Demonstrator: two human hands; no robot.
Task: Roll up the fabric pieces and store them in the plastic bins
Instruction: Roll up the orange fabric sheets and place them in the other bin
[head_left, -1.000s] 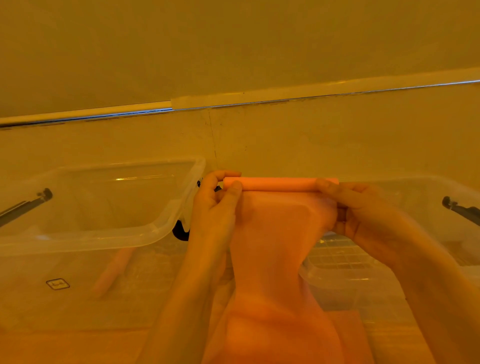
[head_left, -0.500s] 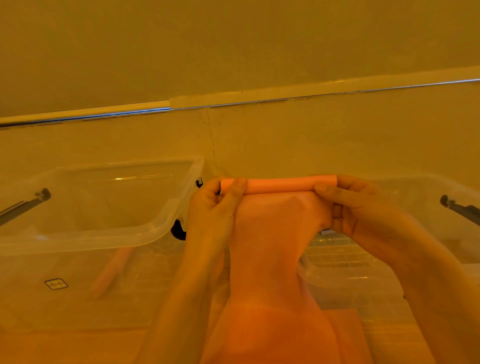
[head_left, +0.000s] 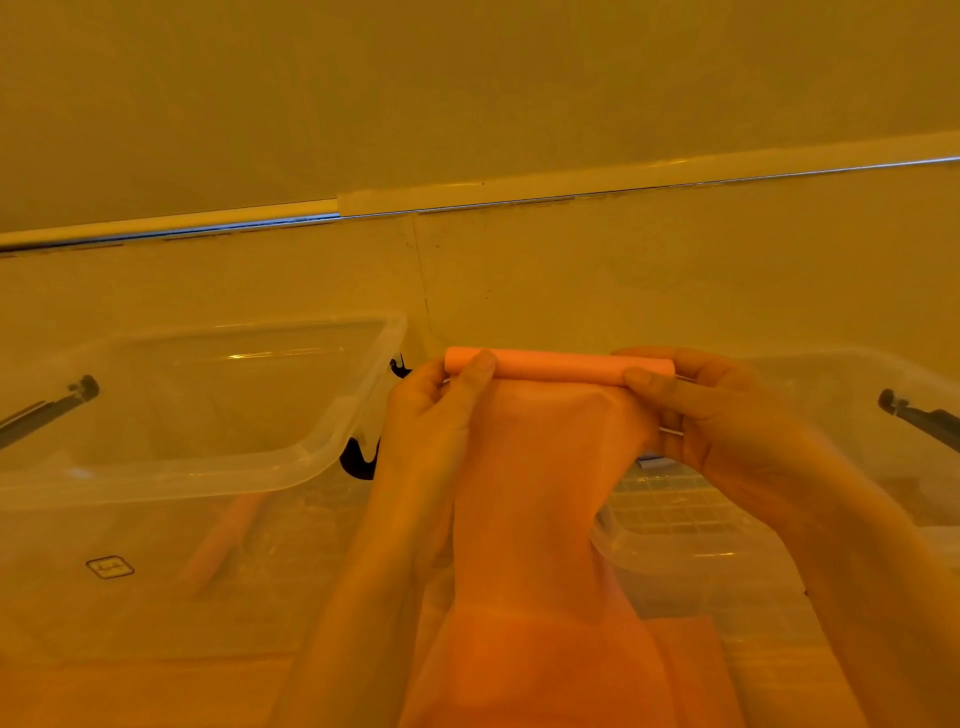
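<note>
One orange fabric piece (head_left: 540, 467) is hanging between both hands, its top edge wound into a tight roll (head_left: 558, 366) held level in the air between the two clear plastic bins. The left hand (head_left: 434, 410) is pinching the roll's left end — thumb on top; the right hand (head_left: 701, 410) is pinching the right end. The left bin (head_left: 197, 467) is holding another rolled piece (head_left: 223, 540); the right bin (head_left: 675, 525) is sitting just beside the right hand.
</note>
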